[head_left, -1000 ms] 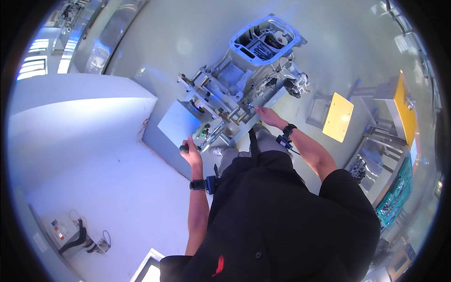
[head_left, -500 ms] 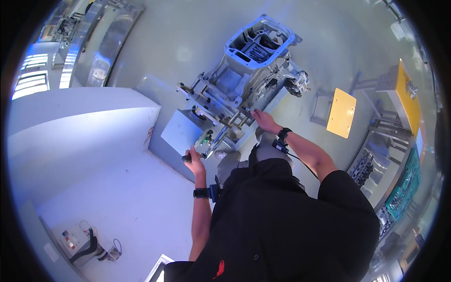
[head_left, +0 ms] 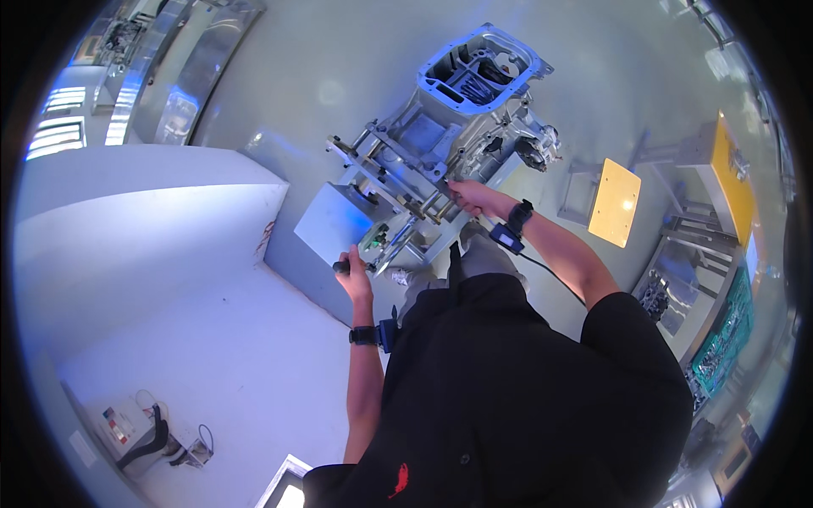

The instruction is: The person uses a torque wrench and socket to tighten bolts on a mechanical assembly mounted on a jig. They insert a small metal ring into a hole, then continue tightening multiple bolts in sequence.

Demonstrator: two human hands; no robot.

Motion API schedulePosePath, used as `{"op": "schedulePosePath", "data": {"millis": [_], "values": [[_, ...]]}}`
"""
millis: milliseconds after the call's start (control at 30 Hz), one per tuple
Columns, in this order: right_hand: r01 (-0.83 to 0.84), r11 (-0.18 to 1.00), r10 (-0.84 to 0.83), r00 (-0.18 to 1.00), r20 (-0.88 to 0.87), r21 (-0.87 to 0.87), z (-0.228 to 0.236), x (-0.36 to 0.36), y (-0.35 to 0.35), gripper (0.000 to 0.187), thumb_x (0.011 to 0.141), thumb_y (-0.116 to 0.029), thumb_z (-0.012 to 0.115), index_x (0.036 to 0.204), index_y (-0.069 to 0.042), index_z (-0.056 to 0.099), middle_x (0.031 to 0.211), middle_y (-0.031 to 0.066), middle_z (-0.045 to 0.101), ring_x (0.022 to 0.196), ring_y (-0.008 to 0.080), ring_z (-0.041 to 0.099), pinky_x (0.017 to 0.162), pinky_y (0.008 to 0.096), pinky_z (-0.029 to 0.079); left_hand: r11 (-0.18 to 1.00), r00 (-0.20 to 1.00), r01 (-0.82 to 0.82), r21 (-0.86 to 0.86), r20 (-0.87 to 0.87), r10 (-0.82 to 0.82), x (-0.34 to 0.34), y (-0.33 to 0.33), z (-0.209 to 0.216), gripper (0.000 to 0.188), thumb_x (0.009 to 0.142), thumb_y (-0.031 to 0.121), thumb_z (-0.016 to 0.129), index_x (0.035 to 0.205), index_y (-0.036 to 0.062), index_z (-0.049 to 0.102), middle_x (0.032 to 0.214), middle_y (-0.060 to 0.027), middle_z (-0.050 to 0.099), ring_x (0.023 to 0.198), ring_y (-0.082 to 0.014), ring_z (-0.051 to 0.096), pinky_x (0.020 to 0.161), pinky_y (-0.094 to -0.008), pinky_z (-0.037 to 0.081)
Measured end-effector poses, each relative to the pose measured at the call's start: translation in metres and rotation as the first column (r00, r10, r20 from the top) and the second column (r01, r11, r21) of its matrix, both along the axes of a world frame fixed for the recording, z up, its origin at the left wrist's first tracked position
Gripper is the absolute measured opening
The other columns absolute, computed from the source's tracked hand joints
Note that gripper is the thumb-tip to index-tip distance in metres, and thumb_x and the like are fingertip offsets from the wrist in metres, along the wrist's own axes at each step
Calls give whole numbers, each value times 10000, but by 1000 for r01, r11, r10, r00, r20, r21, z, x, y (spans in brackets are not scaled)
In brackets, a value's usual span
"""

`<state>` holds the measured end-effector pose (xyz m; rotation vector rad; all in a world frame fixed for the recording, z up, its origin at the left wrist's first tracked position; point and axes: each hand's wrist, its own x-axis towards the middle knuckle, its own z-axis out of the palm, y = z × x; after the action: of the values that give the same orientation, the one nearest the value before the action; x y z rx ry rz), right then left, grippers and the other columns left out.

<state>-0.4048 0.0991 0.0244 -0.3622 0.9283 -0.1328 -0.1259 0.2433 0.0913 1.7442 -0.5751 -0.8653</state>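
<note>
A bare metal engine block (head_left: 421, 135) with an open, oval-rimmed pan housing (head_left: 484, 72) at its far end is held on a metal stand with a bar-and-bolt bracket (head_left: 378, 168). My left hand (head_left: 356, 278) is wrapped around a black crank handle (head_left: 341, 267) at the near left of the stand. My right hand (head_left: 476, 197) is closed at the bracket's right end, against the near side of the block. What its fingers hold there is hidden. A slanted grey panel (head_left: 332, 224) stands between my left hand and the bracket.
A white wall or partition (head_left: 169, 245) runs along the left. To the right are a small yellow-topped stool (head_left: 615, 203), a yellow-topped bench (head_left: 730, 182) and a teal tray (head_left: 727, 334) of parts. A cable (head_left: 555, 278) trails from my right wrist.
The engine block and bracket appear slightly farther right and up in the picture. My left hand has risen with the handle, and my right hand has shifted a little, its fingers still at the bracket end.
</note>
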Motion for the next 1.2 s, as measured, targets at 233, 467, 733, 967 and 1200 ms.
{"op": "schedulePosePath", "data": {"millis": [233, 467, 733, 967, 1200], "values": [[-295, 807, 60, 903, -426, -512, 12, -23, 27, 518, 912, -467, 321, 1152, -43, 497, 640, 27, 481, 414, 84, 355, 380, 258, 303, 999, 999, -33, 25, 5, 33, 4, 7, -7, 365, 848, 229, 563, 570, 68, 390, 506, 1, 392, 501, -87, 373, 513, -255, 323], [-274, 619, -125, 891, -437, -736, -49, -18, 38, 550, 907, -507, 296, 1115, -45, 510, 641, 41, 491, 490, 118, 441, 449, 284, 369, 998, 997, -57, 13, -42, 58, 0, 5, -8, 380, 848, 244, 558, 560, 57, 395, 504, -9, 416, 508, -91, 392, 531, -257, 339], [-317, 731, -14, 878, -478, -604, -10, -4, 26, 576, 920, -477, 288, 1118, 21, 501, 961, 195, 588, 930, 303, 549, 844, 376, 392, 998, 997, -60, 13, -54, 61, 1, 3, -6, 357, 848, 184, 546, 573, 107, 332, 490, 13, 320, 458, -91, 322, 543, -269, 390], [-153, 947, 43, 932, -359, -282, -20, 1, 0, 401, 926, -414, 335, 881, -56, 508, 602, 57, 477, 432, 141, 401, 389, 291, 291, 999, 997, -44, 18, -57, 45, 2, 0, -3, 349, 844, 192, 552, 579, 102, 344, 490, 16, 328, 461, -89, 331, 532, -259, 374], [18, 995, -4, 990, -140, 98, 7, 4, 1, 338, 935, -390, 332, 716, -140, 390, 500, -61, 233, 370, 55, 178, 339, 235, 140, 997, 997, -68, 34, 37, 67, -2, 0, -1, 349, 834, 206, 566, 566, 92, 373, 481, 0, 371, 476, -98, 380, 524, -255, 361]]}}
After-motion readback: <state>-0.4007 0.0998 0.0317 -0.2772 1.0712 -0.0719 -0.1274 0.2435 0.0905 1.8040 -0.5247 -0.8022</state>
